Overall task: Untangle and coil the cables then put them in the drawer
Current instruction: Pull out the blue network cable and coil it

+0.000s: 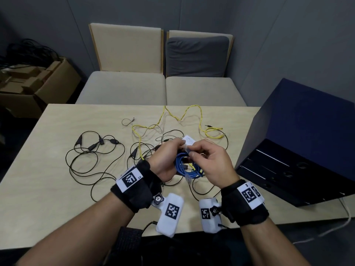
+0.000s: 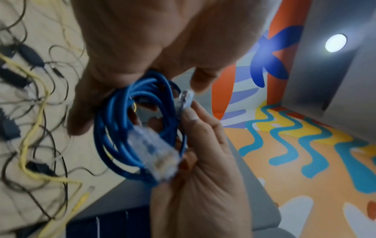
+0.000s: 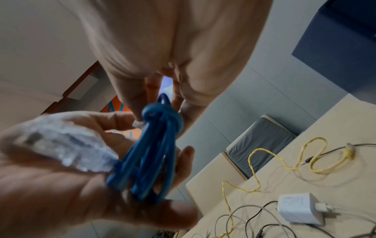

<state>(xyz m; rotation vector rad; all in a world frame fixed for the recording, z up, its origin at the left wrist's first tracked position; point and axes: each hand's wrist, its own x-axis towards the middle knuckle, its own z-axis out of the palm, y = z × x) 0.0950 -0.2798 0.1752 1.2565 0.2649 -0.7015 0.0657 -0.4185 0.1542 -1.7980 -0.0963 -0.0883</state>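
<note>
A blue network cable (image 1: 189, 168) is wound into a coil and held above the table between both hands. My left hand (image 1: 177, 148) grips the coil (image 2: 122, 128) with its fingers curled through the loops. My right hand (image 1: 194, 153) pinches one clear plug (image 2: 184, 99) at the cable's end, by the top of the coil. The other clear plug (image 2: 156, 154) hangs loose below. A yellow cable (image 1: 192, 116) and several thin black cables (image 1: 92, 150) lie tangled on the table. The dark blue drawer unit (image 1: 299, 143) stands at the right, its drawer fronts (image 1: 272, 166) closed.
A white charger (image 3: 299, 209) with a pale cable lies on the tan table (image 1: 48, 189) behind the hands. Two beige chairs (image 1: 124, 87) stand past the far edge. A cardboard box (image 1: 38, 83) sits on the floor at the left.
</note>
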